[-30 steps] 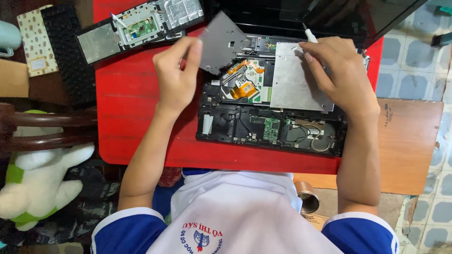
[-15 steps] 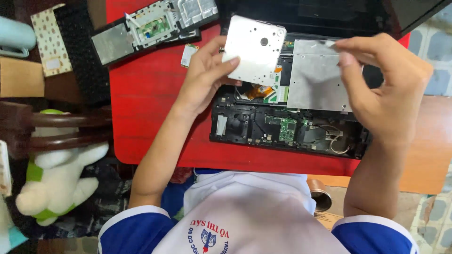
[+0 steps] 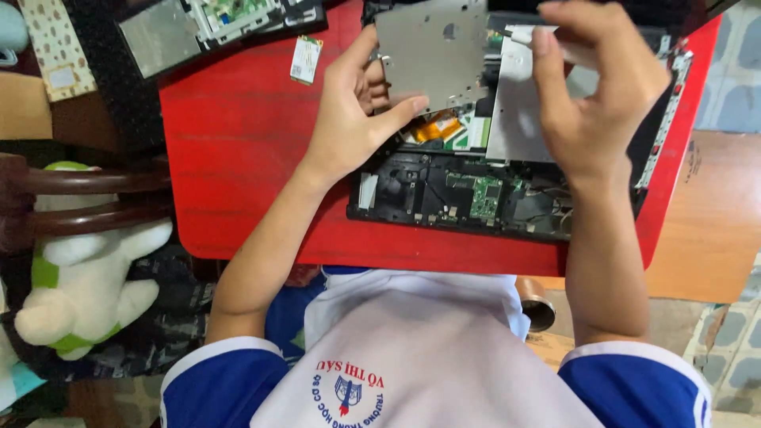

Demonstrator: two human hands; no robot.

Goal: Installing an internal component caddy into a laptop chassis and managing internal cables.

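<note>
Left hand (image 3: pixel 349 119) grips grey metal drive (image 3: pixel 432 51) at upper centre of frame, thumb under lower edge, fingers curled behind. Right hand (image 3: pixel 590 95) pinches white tool (image 3: pixel 527 33) at upper right, above opened laptop base (image 3: pixel 491 194) on red table (image 3: pixel 238 143). Small circuit card (image 3: pixel 306 59) lies upper left of drive.

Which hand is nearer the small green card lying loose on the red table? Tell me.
Left. The left hand holds the grey metal plate just beside the small green card; the right hand is far across the opened laptop.

White label (image 3: pixel 306 60) on small card lying on red table (image 3: pixel 238 143)
</note>
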